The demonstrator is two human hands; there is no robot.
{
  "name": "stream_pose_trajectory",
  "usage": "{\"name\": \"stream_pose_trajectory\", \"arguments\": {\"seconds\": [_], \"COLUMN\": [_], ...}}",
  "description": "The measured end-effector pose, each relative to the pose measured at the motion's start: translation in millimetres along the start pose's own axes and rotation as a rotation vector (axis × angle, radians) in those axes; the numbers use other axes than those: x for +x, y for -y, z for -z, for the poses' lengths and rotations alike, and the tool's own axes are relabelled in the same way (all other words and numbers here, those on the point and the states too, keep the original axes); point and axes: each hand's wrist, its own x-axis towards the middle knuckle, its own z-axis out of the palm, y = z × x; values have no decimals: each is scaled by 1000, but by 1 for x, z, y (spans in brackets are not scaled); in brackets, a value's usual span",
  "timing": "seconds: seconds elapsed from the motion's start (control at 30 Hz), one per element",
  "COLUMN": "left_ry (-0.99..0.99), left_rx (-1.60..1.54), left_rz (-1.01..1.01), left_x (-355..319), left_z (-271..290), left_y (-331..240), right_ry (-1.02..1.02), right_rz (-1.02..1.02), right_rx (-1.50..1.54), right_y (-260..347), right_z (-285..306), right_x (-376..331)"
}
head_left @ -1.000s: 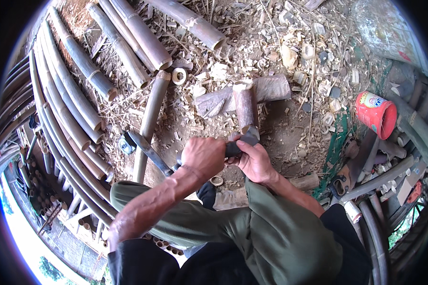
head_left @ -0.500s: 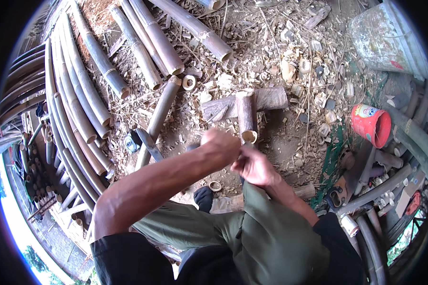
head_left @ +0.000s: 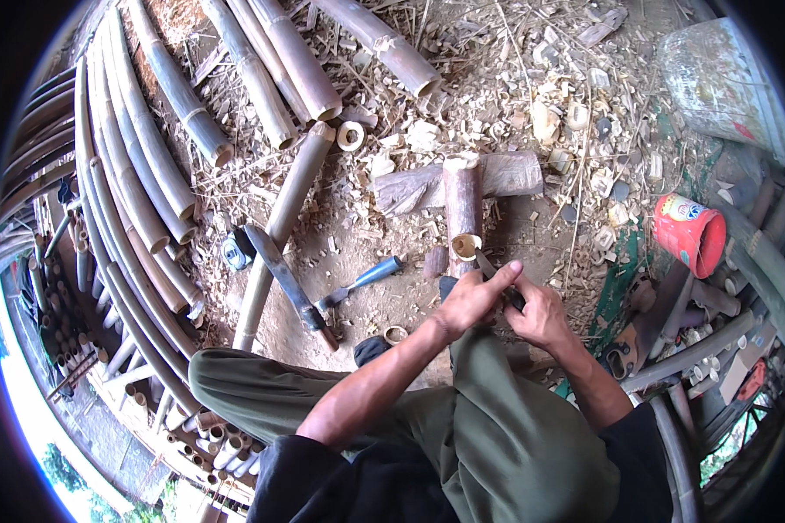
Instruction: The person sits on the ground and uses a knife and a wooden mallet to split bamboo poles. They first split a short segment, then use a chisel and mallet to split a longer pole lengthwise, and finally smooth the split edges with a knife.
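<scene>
Dirt floor [head_left: 358, 240], chip-littered: I am gripping a knife [head_left: 490, 268] with my left hand [head_left: 473, 298] and right hand [head_left: 539, 312] clamped together, at bamboo ring [head_left: 465, 247], twelve o'clock. Bamboo poles [head_left: 148, 166] lying at nine o'clock.

The two hands, left hand [head_left: 471, 301] and right hand [head_left: 541, 315], sit close together just behind a short bamboo ring [head_left: 465, 247] on the upright wooden block [head_left: 462, 205], which blocks any straight reach forward. To their left lies an open patch of bare ground [head_left: 362, 235], bounded by a blue-handled chisel [head_left: 362, 281] and a long machete [head_left: 288, 283] lying near the knee. Beyond that, a bamboo pole [head_left: 283, 218] and stacked bamboo poles [head_left: 148, 166] wall off the left side. To the right, scattered offcuts [head_left: 584, 174], an orange can [head_left: 689, 234] and piled pipes [head_left: 706, 331] crowd the ground. The person's own green-trousered legs [head_left: 497, 436] close the near side.
</scene>
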Motion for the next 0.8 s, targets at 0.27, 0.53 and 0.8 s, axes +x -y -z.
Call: {"name": "stream_pose_trajectory", "arguments": {"seconds": [0.27,0.53,0.8], "left_ry": [-143,71,-127], "left_rx": [-326,-1242,-369], "left_rz": [-219,-153,-148], "left_x": [15,3,7], "left_z": [-6,2,8], "left_y": [5,3,-9], "right_ry": [153,374,218], "right_rz": [125,284,132], "right_rx": [-256,-572,-309], "right_y": [29,72,50], "right_z": [33,43,39], "right_x": [44,84,56]}}
